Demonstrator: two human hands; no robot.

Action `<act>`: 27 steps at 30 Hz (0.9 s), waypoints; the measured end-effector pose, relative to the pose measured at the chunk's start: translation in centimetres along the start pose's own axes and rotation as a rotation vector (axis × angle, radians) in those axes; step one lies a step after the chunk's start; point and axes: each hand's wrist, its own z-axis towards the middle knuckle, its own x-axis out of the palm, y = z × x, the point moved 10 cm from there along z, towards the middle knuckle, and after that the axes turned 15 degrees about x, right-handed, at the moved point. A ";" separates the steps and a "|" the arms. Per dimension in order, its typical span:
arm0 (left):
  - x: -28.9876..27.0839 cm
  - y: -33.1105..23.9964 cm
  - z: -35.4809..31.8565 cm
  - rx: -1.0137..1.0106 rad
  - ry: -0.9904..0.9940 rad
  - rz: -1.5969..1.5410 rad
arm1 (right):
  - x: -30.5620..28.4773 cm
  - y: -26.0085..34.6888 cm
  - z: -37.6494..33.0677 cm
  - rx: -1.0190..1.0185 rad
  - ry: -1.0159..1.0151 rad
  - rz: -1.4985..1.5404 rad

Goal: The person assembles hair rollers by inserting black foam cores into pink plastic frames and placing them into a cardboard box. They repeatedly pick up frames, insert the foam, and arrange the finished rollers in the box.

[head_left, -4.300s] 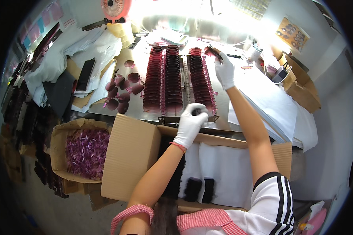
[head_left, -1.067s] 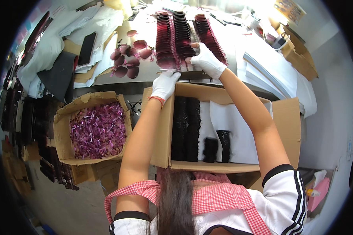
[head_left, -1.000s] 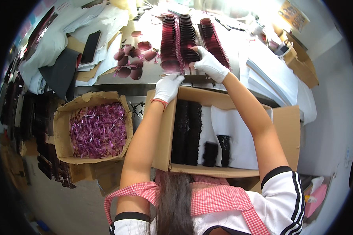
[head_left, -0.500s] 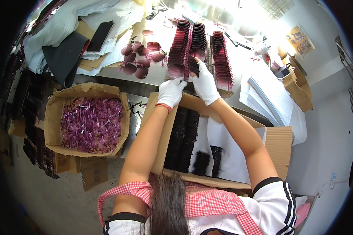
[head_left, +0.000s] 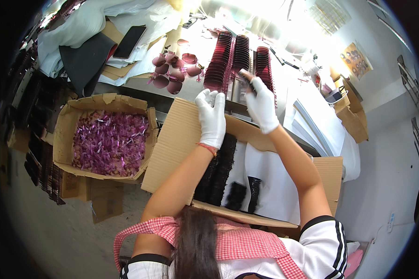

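My right hand, in a white glove with bare fingertips showing, is closed on a small stack of dark lenses, mostly hidden by the fingers. It is just in front of the middle row of dark lenses. My left hand, also gloved, is raised by the near end of the left row of reddish-purple lenses. Its fingers are curled together, and what they hold, if anything, is hidden. Below both hands is an open cardboard box with black lens rows and white paper inside.
A carton full of purple clear plastic pieces stands at left. Loose tinted lenses, a phone and papers lie on the metal table. A third lens row and white sheets are at right.
My right hand has drawn back toward me and right with the dark lenses, leaving the middle row shorter. My left hand has pulled back slightly, and the box's left flap shows more.
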 end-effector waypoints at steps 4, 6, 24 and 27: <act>5.7 0.2 -4.1 -0.679 0.041 -1.020 | 2.5 4.9 -6.0 -0.467 0.270 -0.399; 5.1 1.4 -5.3 -0.893 -0.028 -0.887 | 1.1 1.9 -2.6 -0.206 0.321 -0.131; 8.0 2.7 -0.9 0.029 0.780 0.686 | 7.1 -8.9 11.4 0.182 0.226 0.171; 8.2 2.6 -1.1 0.014 0.816 0.678 | 7.2 -6.4 10.1 -0.127 0.017 -0.117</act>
